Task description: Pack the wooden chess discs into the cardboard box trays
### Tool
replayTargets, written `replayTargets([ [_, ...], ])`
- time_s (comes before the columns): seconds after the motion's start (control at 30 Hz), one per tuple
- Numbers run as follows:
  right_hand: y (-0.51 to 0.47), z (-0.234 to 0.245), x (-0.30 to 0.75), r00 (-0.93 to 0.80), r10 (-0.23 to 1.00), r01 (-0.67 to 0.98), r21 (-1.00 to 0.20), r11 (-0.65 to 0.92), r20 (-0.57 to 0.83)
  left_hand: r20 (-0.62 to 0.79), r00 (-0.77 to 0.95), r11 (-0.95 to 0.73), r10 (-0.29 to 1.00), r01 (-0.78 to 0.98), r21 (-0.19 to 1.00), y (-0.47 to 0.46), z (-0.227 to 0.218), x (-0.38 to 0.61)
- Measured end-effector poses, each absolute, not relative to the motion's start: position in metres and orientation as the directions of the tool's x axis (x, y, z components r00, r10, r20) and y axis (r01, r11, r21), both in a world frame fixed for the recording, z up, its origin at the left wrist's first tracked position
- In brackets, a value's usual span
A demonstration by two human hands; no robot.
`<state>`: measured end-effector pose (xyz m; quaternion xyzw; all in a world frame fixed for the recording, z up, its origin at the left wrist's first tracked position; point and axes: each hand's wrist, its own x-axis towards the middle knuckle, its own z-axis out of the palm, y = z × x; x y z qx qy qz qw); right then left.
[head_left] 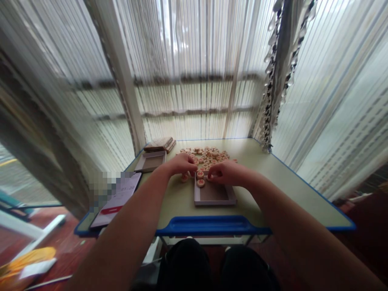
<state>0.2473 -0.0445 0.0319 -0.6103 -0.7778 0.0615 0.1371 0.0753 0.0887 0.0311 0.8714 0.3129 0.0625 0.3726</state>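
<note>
My left hand [183,163] is at the back left corner of a shallow open box [216,203], its fingers pinched together. Whatever lies between those fingertips is too small to make out. A round wooden xiangqi piece [184,178] rests on the table below this hand. Over the box's back part, my right hand [226,172] is closed, its fingertips on a xiangqi piece that they partly hide. Two xiangqi pieces with red characters, one [200,174] behind the other [201,183], lie along the box's left side. Behind both hands spreads a loose heap of xiangqi pieces [209,154].
A second shallow box part [151,161] lies at the back left, in front of a folded board-like stack [159,144]. A tablet [119,198] with a lit screen lies at the left edge. The table has a blue rim and front groove [209,224]. Sheer curtains [194,97] hang behind.
</note>
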Motion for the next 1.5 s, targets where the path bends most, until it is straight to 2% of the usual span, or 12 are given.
replayTargets([
  [0.2,-0.042,0.029,0.247,-0.144,0.974,0.963,-0.202,0.178,0.174,-0.125,0.811,-0.528,0.572,0.480,0.701,0.091,0.030,0.075],
  [0.4,-0.043,0.030,0.245,-0.165,0.972,0.966,-0.172,0.194,0.169,-0.113,0.796,-0.519,0.594,0.487,0.702,0.090,0.030,0.076],
  [0.47,-0.043,0.030,0.245,-0.167,0.975,0.966,-0.172,0.192,0.149,-0.071,0.785,-0.546,0.615,0.489,0.680,0.088,0.028,0.078],
  [0.53,-0.043,0.029,0.244,-0.180,0.974,0.960,-0.190,0.205,0.137,0.086,0.762,-0.648,0.642,0.480,0.591,0.086,0.026,0.080],
  [0.63,-0.043,0.028,0.244,-0.204,0.968,0.950,-0.207,0.232,0.148,0.369,0.690,-0.781,0.622,0.522,0.342,0.081,0.022,0.085],
  [0.7,-0.042,0.027,0.244,-0.218,0.962,0.949,-0.195,0.248,0.163,0.438,0.662,-0.789,0.608,0.562,0.247,0.080,0.019,0.088],
  [0.77,-0.041,0.026,0.244,-0.239,0.952,0.946,-0.174,0.273,0.193,0.465,0.645,-0.783,0.607,0.584,0.213,0.080,0.017,0.089],
  [1.03,-0.044,0.029,0.235,-0.372,0.857,0.852,-0.235,0.468,0.356,0.571,0.557,-0.756,0.603,0.628,0.186,0.087,0.016,0.086],
  [1.23,-0.045,0.027,0.227,-0.380,0.838,0.855,-0.197,0.480,0.392,0.579,0.565,-0.768,0.588,0.614,0.180,0.083,0.019,0.088],
  [1.5,-0.044,0.027,0.226,-0.390,0.829,0.843,-0.207,0.496,0.401,0.604,0.556,-0.786,0.570,0.583,0.206,0.080,0.021,0.089],
])
